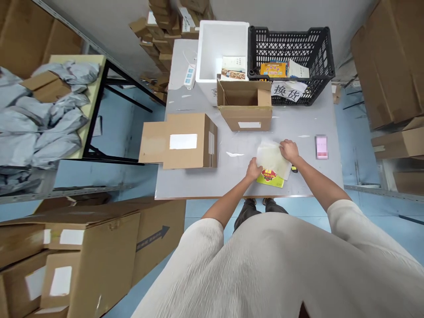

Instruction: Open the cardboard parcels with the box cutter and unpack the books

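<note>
My left hand is closed at the left edge of a yellow-green booklet with a red emblem, which lies near the table's front edge. Over most of that booklet spreads a whitish, see-through sheet; whether it is a loose sheet or a sleeve I cannot tell. At the sheet's upper right edge, my right hand pinches it with bent fingers. Partly hidden below my right wrist is a small black and yellow object.
Beyond my hands stand an open carton, a white bin and a black crate, both with books inside. A carton with an extended flap is at left. A phone lies right; a power strip sits behind.
</note>
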Available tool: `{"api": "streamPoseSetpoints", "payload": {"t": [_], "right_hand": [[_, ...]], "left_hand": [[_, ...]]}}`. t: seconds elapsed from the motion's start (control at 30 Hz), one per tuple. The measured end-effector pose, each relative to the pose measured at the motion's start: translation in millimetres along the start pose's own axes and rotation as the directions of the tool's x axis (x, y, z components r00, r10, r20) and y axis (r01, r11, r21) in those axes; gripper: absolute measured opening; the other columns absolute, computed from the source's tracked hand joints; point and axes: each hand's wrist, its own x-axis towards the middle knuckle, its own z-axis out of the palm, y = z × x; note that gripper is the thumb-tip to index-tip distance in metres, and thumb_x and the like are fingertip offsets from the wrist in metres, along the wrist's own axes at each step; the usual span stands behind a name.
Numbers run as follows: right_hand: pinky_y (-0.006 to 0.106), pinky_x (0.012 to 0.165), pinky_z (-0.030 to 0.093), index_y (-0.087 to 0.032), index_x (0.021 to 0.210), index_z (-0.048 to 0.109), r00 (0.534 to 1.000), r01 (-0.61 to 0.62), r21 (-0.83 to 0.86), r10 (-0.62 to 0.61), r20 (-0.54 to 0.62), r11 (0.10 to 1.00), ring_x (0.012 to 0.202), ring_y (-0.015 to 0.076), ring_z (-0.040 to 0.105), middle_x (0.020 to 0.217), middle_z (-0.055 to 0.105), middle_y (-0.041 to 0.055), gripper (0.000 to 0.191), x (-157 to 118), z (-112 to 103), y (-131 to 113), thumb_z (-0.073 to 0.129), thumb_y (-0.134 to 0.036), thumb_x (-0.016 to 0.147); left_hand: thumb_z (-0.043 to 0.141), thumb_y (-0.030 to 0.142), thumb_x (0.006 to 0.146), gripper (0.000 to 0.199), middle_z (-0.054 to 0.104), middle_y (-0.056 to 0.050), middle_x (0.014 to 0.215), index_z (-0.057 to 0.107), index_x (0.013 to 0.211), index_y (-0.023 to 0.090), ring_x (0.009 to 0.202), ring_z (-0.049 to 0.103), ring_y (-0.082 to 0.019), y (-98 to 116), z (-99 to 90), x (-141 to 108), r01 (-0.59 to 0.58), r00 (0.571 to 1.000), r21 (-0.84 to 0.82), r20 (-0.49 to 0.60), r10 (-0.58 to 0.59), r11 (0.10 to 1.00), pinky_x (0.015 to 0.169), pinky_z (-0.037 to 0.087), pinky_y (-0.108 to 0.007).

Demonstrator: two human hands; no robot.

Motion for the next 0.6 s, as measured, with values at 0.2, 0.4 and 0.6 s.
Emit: {"api": "streamPoseSetpoints", "payload": {"t": [0.2, 0.4, 0.6], "right_hand": [[0.044, 0.096, 0.054, -0.024, 0.107, 0.065, 0.975, 0.018, 0.443, 0.081, -0.205, 0.896, 0.105, 0.0333, 0.065, 0.106, 0.073, 0.0135, 0.022, 21.0, -24.3, -43.3, 0.05, -0.04, 0.106], [0.044, 0.078, 0.063, -0.028, 0.112, 0.056, 0.995, 0.043, 0.967, 0.076, -0.064, 0.25, 0.084, 0.0238, 0.065, 0.093, 0.067, 0.0019, 0.034, 42.5, -29.2, -97.4, 0.065, -0.053, 0.091], [0.062, 0.115, 0.052, -0.023, 0.162, 0.046, 0.955, 0.084, 0.688, 0.138, -0.261, 0.721, 0.138, 0.0387, 0.058, 0.152, 0.059, 0.0197, 0.085, 11.8, -44.9, -106.9, 0.068, -0.031, 0.08]], "left_hand": [[0.095, 0.035, 0.077, 0.113, 0.024, -0.02, 0.181, 0.031, 0.17, 0.024, 0.169, 0.029, -0.038, 36.9, -33.6, -1.6, -0.357, 0.909, -0.038, -0.246, 0.337, 0.933, 0.136, 0.032, -0.048], [0.091, 0.035, 0.083, 0.089, 0.061, -0.015, 0.157, 0.05, 0.162, 0.025, 0.141, 0.064, -0.037, 66.4, -65.1, 2.9, -0.321, 0.943, -0.138, -0.137, 0.303, 0.937, 0.118, 0.052, -0.046], [0.064, 0.014, 0.09, 0.054, 0.081, -0.007, 0.125, 0.07, 0.142, 0.027, 0.124, 0.073, -0.035, 62.8, -98.2, -0.8, -0.322, 0.931, -0.108, -0.216, 0.294, 0.941, 0.11, 0.057, -0.044]]}}
